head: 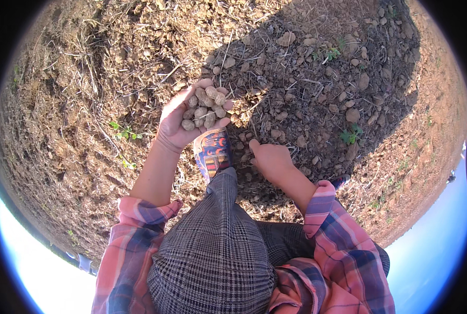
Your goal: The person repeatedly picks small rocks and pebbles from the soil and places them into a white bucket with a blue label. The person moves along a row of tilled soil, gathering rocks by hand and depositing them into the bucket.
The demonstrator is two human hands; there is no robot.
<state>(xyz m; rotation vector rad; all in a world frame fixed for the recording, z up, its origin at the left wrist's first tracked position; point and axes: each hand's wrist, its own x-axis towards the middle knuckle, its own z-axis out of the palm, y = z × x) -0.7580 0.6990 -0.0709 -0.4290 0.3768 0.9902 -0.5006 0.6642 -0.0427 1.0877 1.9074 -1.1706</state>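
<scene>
My left hand is cupped palm up and holds a heap of unshelled peanuts. Soil clings to their tan, ridged pods. It hovers above the ground, just past the toe of a patterned shoe. My right hand is low over the shaded soil, to the right of that shoe. Its fingers curl inward, with thumb and forefinger toward the clods; whether anything is between them is hidden.
Dry, cloddy soil strewn with straw spreads around me. Small green plants grow at the left and right. My bent knee in checked trousers is between my arms. A second shoe shows behind my right forearm.
</scene>
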